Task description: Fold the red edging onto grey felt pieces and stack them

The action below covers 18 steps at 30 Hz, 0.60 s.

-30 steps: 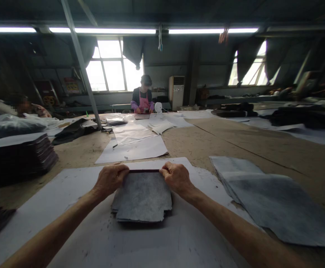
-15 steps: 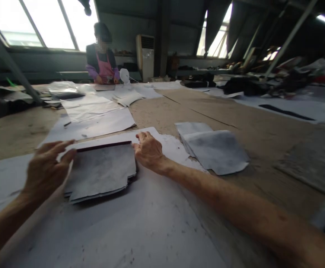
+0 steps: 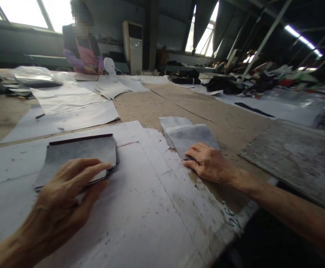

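My left hand [image 3: 70, 197] is over the near right part of a stack of grey sheets with a dark red strip along its far edge [image 3: 81, 150]. Its fingers are stretched out, the thumb apart from them, and the fingertips are at the notched corner. Part of the stack's near edge is hidden under this hand. On the right, my right hand [image 3: 209, 163] is closed at the near corner of a second stack of grey fabric-like sheets [image 3: 190, 132], with fingers on top and thumb at the edge.
White paper [image 3: 140, 208] covers the table in front of me, its right border torn. A mottled grey slab [image 3: 296, 160] lies at the right. Across the table stands a person in a pink apron [image 3: 84, 56], near a small white fan [image 3: 110, 67]. Loose white sheets [image 3: 70, 100] lie further back.
My right hand has left the strip-edged stack and moved right onto the second grey stack. The left hand has shifted from the first stack's left side to its near right corner. The view has turned right.
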Tool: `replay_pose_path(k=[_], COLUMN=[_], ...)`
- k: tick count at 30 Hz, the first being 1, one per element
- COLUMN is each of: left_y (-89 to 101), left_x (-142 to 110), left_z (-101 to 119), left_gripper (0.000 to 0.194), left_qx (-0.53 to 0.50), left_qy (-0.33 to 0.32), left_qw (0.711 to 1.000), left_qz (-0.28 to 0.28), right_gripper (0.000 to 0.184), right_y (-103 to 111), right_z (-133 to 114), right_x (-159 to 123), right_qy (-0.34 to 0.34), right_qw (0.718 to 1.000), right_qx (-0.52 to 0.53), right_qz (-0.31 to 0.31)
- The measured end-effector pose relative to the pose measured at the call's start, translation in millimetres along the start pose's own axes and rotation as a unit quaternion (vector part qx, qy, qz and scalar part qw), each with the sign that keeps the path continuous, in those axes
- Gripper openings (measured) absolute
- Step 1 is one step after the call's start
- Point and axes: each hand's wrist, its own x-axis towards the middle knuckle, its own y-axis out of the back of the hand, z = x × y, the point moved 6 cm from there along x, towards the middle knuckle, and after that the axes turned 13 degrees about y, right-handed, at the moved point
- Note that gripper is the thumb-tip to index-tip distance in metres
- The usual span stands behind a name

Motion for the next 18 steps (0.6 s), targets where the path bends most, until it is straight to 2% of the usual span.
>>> replay_pose_path(k=[2,4,6,8,11,14,16,18], left_y=[-19.5,-37.6,-52.6,-63.9,-80.1,-101.9,-120.0,-140.8], left_x=[-1,-3,-3,2,26,58,80,99], left_z=[32,53,67,74,73,70,72,75], left_gripper=[0.024,0.024,0.027,0.030,0.031,0.036,0.036,0.031], left_qx=[-0.019,-0.058,-0.094,-0.123,-0.178,-0.219,-0.235,-0.252], left_qy=[-0.056,-0.090,-0.101,-0.083,0.054,0.198,0.242,0.272], left_qw=[0.998,0.993,0.987,0.982,0.967,0.931,0.917,0.904], left_qz=[-0.030,-0.055,-0.082,-0.114,-0.177,-0.214,-0.214,-0.212], right_gripper=[0.013,0.016,0.015,0.011,0.020,0.035,0.040,0.036], right_y=[-5,-9,-11,-8,3,6,0,-9], right_z=[-1,0,5,18,57,99,116,125], right_x=[1,3,5,5,-3,-20,-28,-34], right_qy=[0.019,0.024,0.012,-0.032,-0.194,-0.371,-0.432,-0.459], right_qw=[1.000,1.000,1.000,0.999,0.976,0.919,0.892,0.873], right_qx=[-0.002,0.001,0.010,0.018,0.004,0.012,0.056,0.118], right_qz=[-0.005,-0.003,0.005,0.028,0.095,0.131,0.121,0.114])
